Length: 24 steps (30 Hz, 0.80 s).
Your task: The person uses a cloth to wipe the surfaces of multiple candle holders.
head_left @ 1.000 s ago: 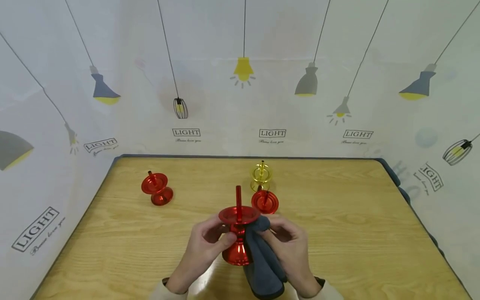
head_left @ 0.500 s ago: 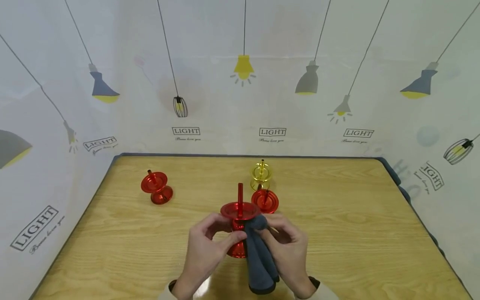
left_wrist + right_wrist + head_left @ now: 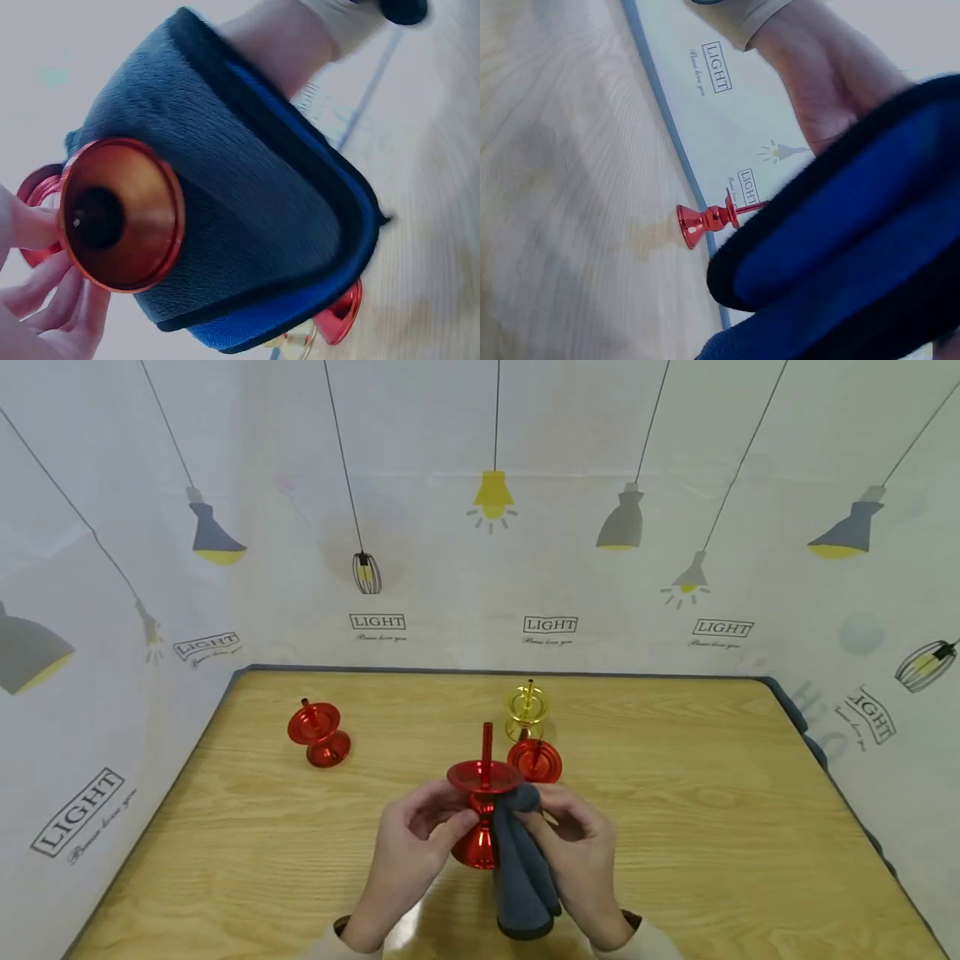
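Between finger and thumb my left hand (image 3: 408, 847) holds a red metallic candlestick (image 3: 472, 852) at its waist, off the table. The candlestick is roughly upright, with a wide dish and a tall thin stem on top. In my right hand (image 3: 585, 856), a blue-grey cloth (image 3: 525, 893) is pinched and laid against the candlestick's right side, its lower part hanging down. From the left wrist, the candlestick's hollow base (image 3: 146, 210) shows in front of the dark-edged cloth (image 3: 225, 172). The cloth (image 3: 840, 225) hides the right fingers in the right wrist view.
A second red candlestick (image 3: 315, 731) stands at the table's left. Just beyond my hands is another red one (image 3: 535, 762), with a gold one (image 3: 527, 710) behind it. The wooden table (image 3: 712, 827) meets a white printed backdrop (image 3: 450, 552) on its far and side edges.
The candlestick and cloth have risen slightly over the last second. My left thumb reached across the candlestick's waist half a second ago and now lies further left. The other candlesticks stay put.
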{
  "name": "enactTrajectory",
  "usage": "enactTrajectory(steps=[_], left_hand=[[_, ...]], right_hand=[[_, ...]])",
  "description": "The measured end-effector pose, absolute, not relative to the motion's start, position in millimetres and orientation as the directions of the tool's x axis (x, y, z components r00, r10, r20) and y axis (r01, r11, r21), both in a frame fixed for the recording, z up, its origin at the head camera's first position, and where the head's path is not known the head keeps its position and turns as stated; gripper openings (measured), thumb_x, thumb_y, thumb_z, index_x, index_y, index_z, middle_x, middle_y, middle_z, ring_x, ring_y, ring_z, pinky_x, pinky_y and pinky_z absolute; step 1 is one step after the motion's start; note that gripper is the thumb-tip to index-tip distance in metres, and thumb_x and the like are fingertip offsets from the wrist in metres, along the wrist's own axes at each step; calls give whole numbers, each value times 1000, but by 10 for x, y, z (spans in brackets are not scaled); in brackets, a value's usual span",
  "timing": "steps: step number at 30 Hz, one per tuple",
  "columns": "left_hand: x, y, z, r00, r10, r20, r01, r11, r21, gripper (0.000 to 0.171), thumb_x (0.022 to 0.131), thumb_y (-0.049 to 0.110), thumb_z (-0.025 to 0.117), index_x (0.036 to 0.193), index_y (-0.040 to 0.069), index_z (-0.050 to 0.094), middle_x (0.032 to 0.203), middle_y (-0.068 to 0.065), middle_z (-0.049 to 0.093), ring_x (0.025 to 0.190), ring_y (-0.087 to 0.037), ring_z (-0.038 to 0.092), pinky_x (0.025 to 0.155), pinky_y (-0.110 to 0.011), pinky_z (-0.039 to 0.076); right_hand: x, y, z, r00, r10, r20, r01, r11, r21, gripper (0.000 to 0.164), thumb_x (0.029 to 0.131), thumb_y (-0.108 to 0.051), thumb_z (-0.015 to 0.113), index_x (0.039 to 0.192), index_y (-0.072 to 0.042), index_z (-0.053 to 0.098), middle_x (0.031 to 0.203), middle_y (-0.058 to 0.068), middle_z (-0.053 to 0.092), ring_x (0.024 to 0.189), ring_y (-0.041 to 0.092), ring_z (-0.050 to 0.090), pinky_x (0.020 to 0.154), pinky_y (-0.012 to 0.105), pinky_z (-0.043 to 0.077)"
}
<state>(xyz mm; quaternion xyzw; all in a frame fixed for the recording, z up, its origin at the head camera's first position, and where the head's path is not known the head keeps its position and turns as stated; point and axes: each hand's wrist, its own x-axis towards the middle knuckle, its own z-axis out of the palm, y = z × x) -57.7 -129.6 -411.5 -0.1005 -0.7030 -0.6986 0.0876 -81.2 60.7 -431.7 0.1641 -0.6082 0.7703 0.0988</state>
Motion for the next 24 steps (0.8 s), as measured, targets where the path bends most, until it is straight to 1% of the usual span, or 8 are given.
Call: enactTrajectory(steps=[4,8,10,13,16,18,21,24], left_hand=[[-546,-1215,-4088,-964,-54,262,258,69,964,23,83,2,82,103,0,72,97,-17,74,85,-13,70,82,-28,60],[-596,-1282,-4104,-968,24,251,252,20,968,27,83,8,84,106,0,73,97,-12,75,86,-12,71,82,-29,60],[-635,-1354,-4136,-959,114,261,258,-42,965,30,87,12,81,111,-3,71,99,-6,76,87,-11,71,81,-27,60],[-678,-1439,-4185,-928,241,286,260,-132,956,34,93,17,75,115,-8,68,100,3,73,87,-7,68,77,-25,58],[-689,-1451,-4187,-916,280,289,259,-139,956,33,96,17,72,116,-9,68,99,4,72,87,-6,66,76,-24,56],[-674,-1416,-4154,-935,235,265,249,-93,964,30,94,13,73,116,-7,69,102,-3,73,88,-7,68,78,-25,58],[-629,-1329,-4095,-962,126,244,243,-21,970,28,91,6,75,116,-6,70,106,-16,74,92,-13,72,82,-27,60],[-586,-1228,-4059,-966,32,257,259,41,965,29,87,3,79,114,-1,70,108,-19,73,91,-16,73,84,-29,61]], right_hand=[[-782,589,-4324,-874,-13,485,-468,-244,-849,20,83,18,71,101,8,72,109,5,75,102,18,73,83,34,61],[-777,591,-4321,-827,-23,561,-535,-272,-800,24,82,21,69,102,7,72,110,7,74,102,18,73,82,34,61],[-778,611,-4312,-839,-50,542,-510,-276,-815,24,82,21,69,100,5,73,109,5,74,102,17,72,84,32,61],[-785,645,-4291,-894,-98,436,-397,-275,-876,24,84,17,70,95,-4,74,105,-1,75,100,14,71,85,27,60],[-801,659,-4273,-939,-112,326,-290,-255,-923,21,87,11,71,92,-9,73,97,-7,74,94,10,69,82,24,58],[-818,657,-4279,-942,-93,322,-290,-258,-922,18,87,11,71,93,-6,73,95,-7,74,95,10,69,82,24,57],[-829,658,-4306,-919,-59,389,-363,-254,-897,15,87,14,69,97,3,73,101,-3,75,100,14,70,85,27,59],[-826,654,-4316,-869,-33,493,-471,-249,-846,19,85,18,69,100,7,72,110,0,75,103,15,72,86,30,60]])
